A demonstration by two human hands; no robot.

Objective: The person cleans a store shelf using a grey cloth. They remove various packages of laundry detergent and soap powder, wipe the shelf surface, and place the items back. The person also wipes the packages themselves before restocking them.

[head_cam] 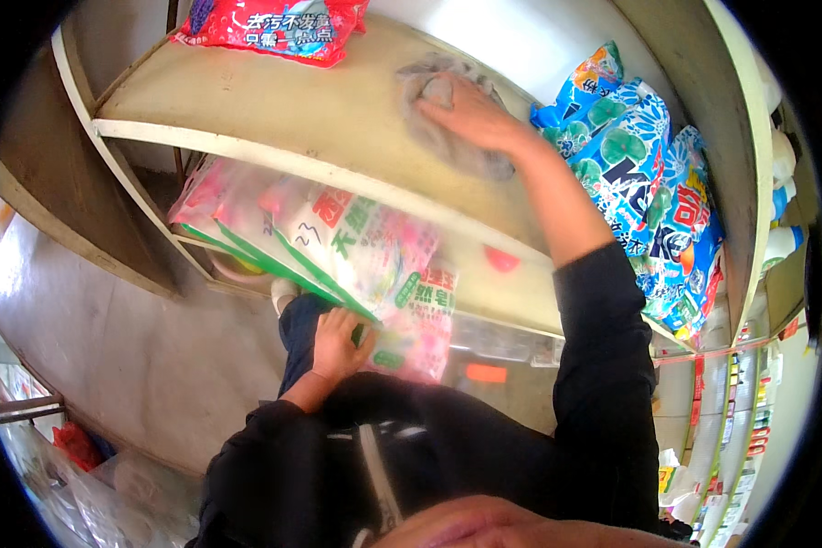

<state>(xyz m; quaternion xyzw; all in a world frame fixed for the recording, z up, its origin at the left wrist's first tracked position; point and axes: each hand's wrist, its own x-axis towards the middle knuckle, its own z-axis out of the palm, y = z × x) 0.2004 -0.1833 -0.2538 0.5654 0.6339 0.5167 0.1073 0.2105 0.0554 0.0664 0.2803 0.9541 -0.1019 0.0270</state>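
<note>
My right hand (467,113) presses a crumpled grey cloth (438,140) onto the beige upper shelf board (281,103); motion blurs both. My left hand (342,346) is down by my legs, its fingers curled at the green edge of a white-and-pink plastic detergent bag (383,240). Green material shows between thumb and fingers. This bag leans out from the lower shelf, and similar bags (212,192) stand behind it on the left.
A red detergent bag (274,31) lies at the upper shelf's back left. Several blue detergent bags (630,164) are heaped at its right end, beside my right forearm. A pale front lip (315,168) edges the board. Stocked shelves (733,411) stand at the right.
</note>
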